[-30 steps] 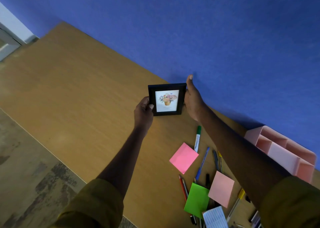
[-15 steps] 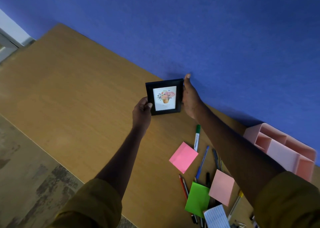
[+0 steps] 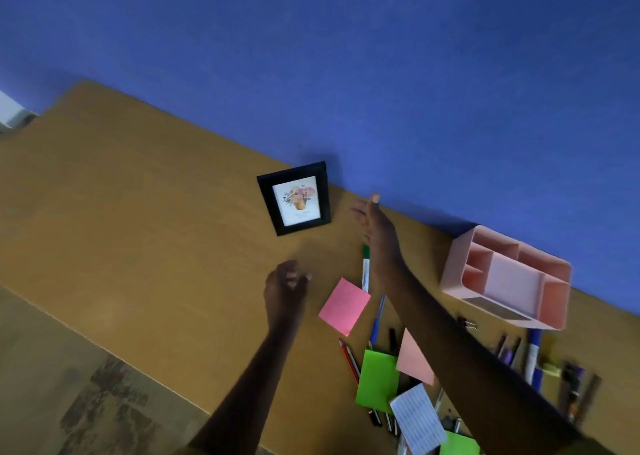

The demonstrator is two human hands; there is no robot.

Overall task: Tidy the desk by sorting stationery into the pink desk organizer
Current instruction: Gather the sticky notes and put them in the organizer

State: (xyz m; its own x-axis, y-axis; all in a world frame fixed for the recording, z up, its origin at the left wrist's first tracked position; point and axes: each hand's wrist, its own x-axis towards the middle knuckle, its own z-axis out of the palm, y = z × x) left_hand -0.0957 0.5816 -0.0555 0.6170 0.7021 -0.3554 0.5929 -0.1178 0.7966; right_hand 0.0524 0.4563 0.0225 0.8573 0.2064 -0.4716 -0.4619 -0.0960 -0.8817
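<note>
Black frame (image 3: pixel 293 198) stands at rear edge of desk (image 3: pixel 138 233).

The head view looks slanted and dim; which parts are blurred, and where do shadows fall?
Head view: the desk runs diagonally; the picture frame is fairly sharp, throwing a soft shadow on the blue wall; pens near the right edge are smeared.

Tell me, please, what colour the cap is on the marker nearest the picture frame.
Green, on a white-bodied marker; the head view shows it best.
</note>
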